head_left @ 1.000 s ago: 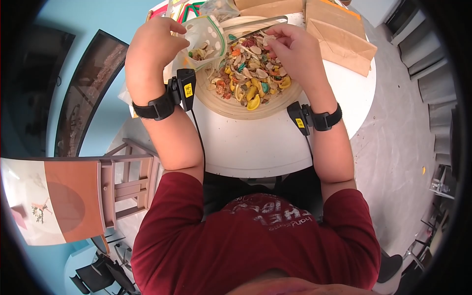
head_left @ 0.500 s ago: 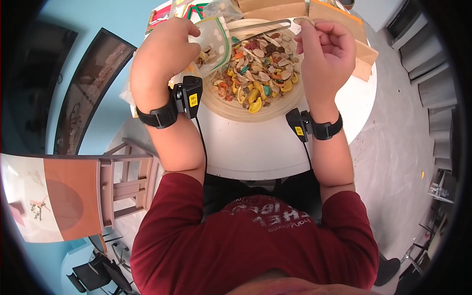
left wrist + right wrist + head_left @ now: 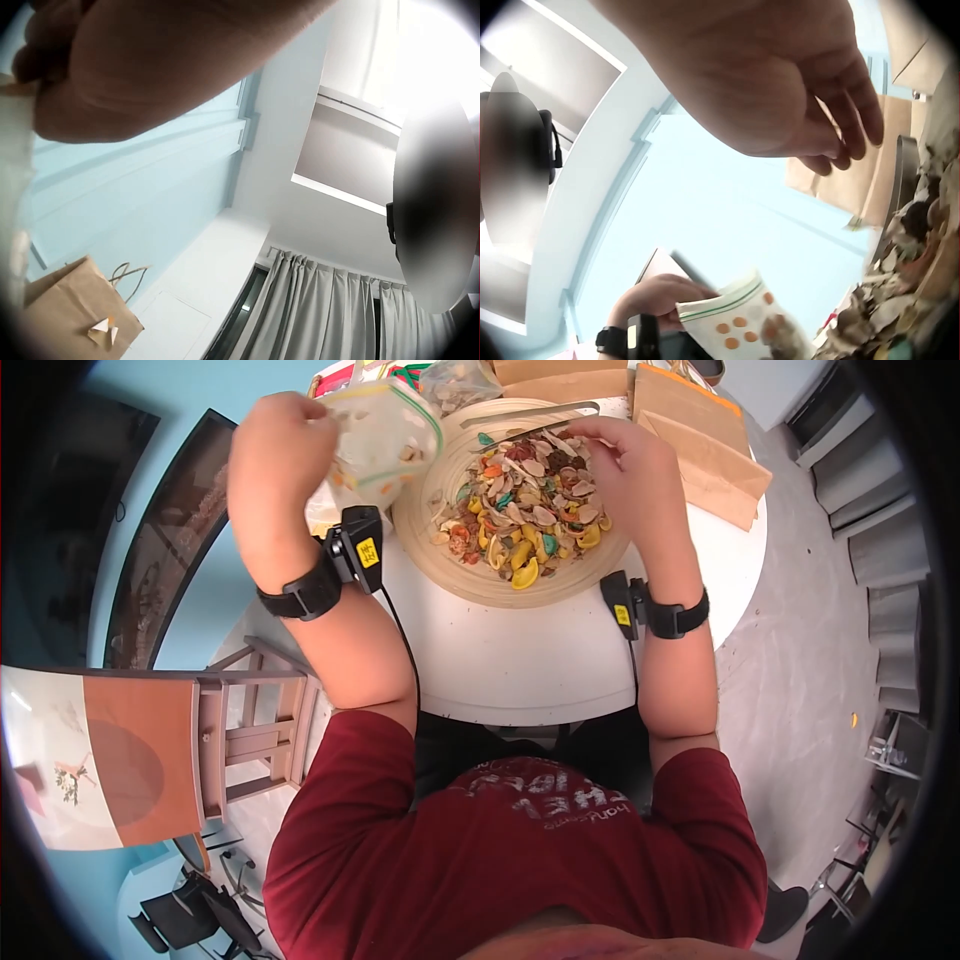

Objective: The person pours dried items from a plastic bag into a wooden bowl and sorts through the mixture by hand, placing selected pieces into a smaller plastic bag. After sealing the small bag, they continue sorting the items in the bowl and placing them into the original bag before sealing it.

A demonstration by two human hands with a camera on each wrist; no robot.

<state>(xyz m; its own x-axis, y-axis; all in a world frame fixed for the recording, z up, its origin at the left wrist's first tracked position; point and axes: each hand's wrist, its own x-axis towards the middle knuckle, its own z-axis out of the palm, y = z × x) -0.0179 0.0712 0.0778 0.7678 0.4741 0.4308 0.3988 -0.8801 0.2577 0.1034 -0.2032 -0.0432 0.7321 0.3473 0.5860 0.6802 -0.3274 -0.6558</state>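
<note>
My left hand (image 3: pixel 285 460) grips the edge of a clear zip bag (image 3: pixel 385 432) with a green seal line; orange dots show on the bag (image 3: pixel 739 322) in the right wrist view, with some dried pieces inside. Over the far right edge of a mixed pile of dried petals, slices and pods (image 3: pixel 530 510) hangs my right hand (image 3: pixel 640 475). Its fingers (image 3: pixel 851 112) droop loosely bent, with nothing seen between them. The pile lies on a round, pale woven plate (image 3: pixel 420 555). Metal tongs (image 3: pixel 570 412) rest across the plate's far side.
Brown paper bags (image 3: pixel 700 455) stand at the table's back right. Another clear bag of dried pieces (image 3: pixel 455 385) lies behind the plate. The white round table (image 3: pixel 480 660) reaches close to the person's lap. A chair (image 3: pixel 260 730) stands at the left.
My right hand lifted a pale slice off to the right, then came back over the pile, the slice no longer seen. My left hand shifted left, taking the zip bag away from the pile.
</note>
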